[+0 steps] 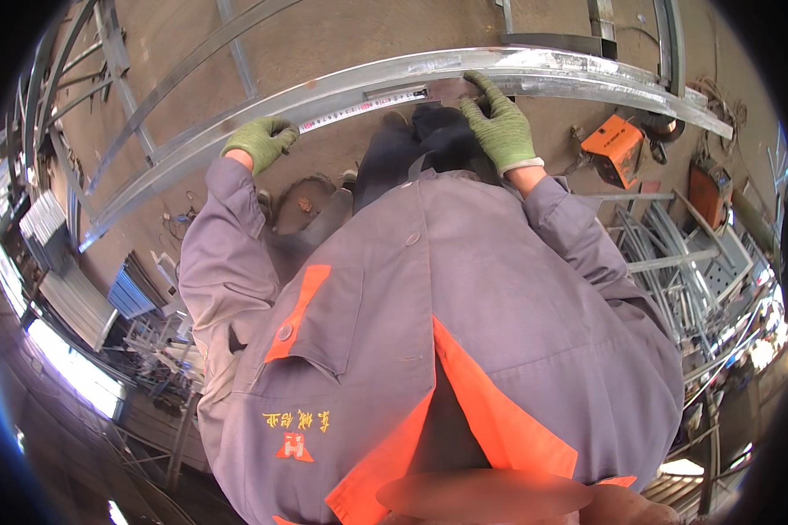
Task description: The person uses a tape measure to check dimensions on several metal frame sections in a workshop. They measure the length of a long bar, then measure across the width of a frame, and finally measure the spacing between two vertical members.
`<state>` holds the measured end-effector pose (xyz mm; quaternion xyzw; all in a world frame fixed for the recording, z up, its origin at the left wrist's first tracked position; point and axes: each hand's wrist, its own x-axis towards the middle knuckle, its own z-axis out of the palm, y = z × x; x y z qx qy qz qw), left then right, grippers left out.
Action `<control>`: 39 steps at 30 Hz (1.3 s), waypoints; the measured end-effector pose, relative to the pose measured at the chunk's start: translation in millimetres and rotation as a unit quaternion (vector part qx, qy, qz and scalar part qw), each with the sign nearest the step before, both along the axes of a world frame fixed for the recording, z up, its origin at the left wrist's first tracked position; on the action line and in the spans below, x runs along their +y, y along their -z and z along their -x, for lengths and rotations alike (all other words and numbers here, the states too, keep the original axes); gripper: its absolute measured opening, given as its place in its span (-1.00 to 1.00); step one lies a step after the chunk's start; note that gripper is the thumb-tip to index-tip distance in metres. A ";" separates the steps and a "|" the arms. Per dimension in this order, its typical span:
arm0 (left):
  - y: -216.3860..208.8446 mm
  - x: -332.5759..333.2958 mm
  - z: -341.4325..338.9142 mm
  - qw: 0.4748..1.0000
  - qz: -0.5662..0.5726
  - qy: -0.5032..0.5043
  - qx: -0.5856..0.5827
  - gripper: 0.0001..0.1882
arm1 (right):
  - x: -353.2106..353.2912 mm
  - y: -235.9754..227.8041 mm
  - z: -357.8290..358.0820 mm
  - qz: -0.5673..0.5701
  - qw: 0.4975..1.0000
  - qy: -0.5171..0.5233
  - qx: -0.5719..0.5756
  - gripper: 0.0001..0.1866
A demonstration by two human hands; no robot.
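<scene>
A long grey metal beam (pixel 551 63) crosses in front of me, bending from lower left to far right in the fisheye view. Along it lies a white tape measure blade (pixel 359 109) with red and black marks. My left hand (pixel 261 143), in a green knitted glove, is closed at the blade's left end; the tape's case, if it is there, is hidden in the fingers. My right hand (pixel 501 127), gloved likewise, holds the beam beyond the blade's right end, forefinger over the top and thumb lower down. Between blade and thumb shows a smooth brownish metal face (pixel 451 89).
At the right stand an orange box-shaped machine (pixel 614 149) and a second orange-red one (pixel 709 192). Metal frames and bars (pixel 665 254) lie below them. More steel bars (pixel 114 52) stand at the far left, near stacked panels (pixel 52 232) and a blue corrugated stack (pixel 133 287).
</scene>
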<state>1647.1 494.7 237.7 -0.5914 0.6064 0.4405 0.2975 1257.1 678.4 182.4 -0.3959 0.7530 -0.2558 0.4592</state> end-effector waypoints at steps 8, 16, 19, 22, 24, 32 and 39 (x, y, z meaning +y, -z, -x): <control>24.2 -24.9 -1.2 0.998 -0.032 0.028 0.050 -0.60 | -8.5 0.2 -17.7 -0.006 0.997 0.073 0.021 -0.52; 23.3 -24.4 2.0 0.994 0.004 0.105 -0.002 -0.56 | -7.3 10.0 -30.2 0.040 0.991 0.127 0.030 -0.55; 23.8 -21.2 2.0 0.995 -0.007 0.103 -0.010 -0.52 | -8.4 11.9 -31.3 0.043 0.990 0.135 0.026 -0.55; 21.0 -17.0 3.8 0.991 0.031 0.132 0.000 -0.55 | -9.4 12.5 -31.6 0.047 0.988 0.143 0.013 -0.55; 18.1 -15.8 5.8 0.991 0.039 0.126 -0.007 -0.54 | -10.6 12.9 -31.4 0.052 0.988 0.142 0.012 -0.55; 15.0 -17.3 11.5 0.996 -0.011 0.081 -0.039 -0.49 | -12.0 11.9 -34.6 0.037 0.983 0.173 -0.039 -0.57; 10.4 -17.1 14.4 0.996 -0.016 0.076 -0.051 -0.50 | -9.9 15.6 -30.3 -0.019 0.988 0.153 -0.019 -0.54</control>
